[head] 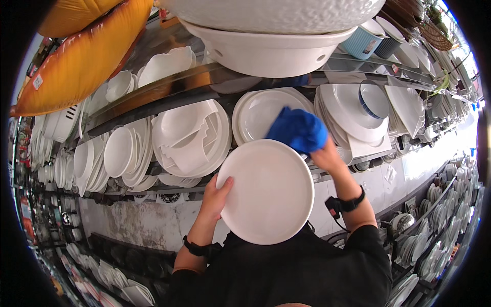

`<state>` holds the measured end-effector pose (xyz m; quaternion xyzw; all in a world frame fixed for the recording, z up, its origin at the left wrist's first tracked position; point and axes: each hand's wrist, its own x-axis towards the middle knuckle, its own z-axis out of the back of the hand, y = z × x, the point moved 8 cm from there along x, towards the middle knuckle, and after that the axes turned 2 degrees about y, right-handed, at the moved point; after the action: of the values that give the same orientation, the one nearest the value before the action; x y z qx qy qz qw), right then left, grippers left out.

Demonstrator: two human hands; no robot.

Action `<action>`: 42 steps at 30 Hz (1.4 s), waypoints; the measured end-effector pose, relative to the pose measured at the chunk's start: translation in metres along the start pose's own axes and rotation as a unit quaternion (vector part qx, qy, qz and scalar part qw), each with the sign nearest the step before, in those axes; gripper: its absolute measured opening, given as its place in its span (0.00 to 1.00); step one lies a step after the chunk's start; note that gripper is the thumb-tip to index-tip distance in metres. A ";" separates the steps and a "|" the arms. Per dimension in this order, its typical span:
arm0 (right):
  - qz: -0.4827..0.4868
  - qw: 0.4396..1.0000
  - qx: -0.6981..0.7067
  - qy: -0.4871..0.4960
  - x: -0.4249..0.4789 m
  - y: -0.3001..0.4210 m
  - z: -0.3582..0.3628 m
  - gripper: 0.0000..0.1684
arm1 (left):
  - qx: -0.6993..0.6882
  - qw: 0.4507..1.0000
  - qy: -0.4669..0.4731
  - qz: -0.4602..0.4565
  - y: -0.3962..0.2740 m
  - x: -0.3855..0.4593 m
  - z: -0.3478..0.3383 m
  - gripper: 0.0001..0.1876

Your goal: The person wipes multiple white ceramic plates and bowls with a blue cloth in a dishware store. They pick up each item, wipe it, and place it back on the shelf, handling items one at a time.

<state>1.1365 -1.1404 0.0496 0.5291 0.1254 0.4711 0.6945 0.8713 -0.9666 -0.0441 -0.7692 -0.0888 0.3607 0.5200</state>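
My left hand [215, 196] grips the left edge of a round white plate [267, 192], its thumb lying on the upper face. The plate is tipped toward me in front of my chest, and its face looks bare. A bunched blue cloth [299, 128] is in my right hand [328, 155], slightly blurred, beyond the plate's upper right edge. Behind the cloth, a white plate [257, 111] rests on a larger one on the shelf. The cloth hides part of that stack, and the fingers of my right hand are mostly covered.
A large white ceramic basin [268, 50] overhangs from the upper shelf [153, 94]. Stacked white bowls and plates [191, 134] line the lower shelf. To the right are a small blue-rimmed bowl [374, 99] and a light blue ribbed cup [362, 41]. Orange leaf-shaped pieces [84, 61] hang upper left.
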 end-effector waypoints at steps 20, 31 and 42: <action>-0.339 0.910 0.231 -0.052 -0.114 -0.072 -0.018 0.31 | 0.099 0.980 -0.101 -0.139 -0.033 0.080 -0.046 0.20; -0.352 0.936 0.017 -0.021 -0.068 -0.102 0.013 0.29 | 0.520 0.843 -0.131 -0.045 -0.061 0.117 -0.062 0.28; -0.372 0.924 -0.078 0.046 -0.046 -0.114 0.009 0.25 | 0.508 0.849 -0.143 -0.021 -0.052 0.135 -0.056 0.30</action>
<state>1.1779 -1.1816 -0.0592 0.3667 0.3081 0.2105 0.8523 1.0177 -0.9158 -0.0504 -0.3357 0.0170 0.4506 0.8270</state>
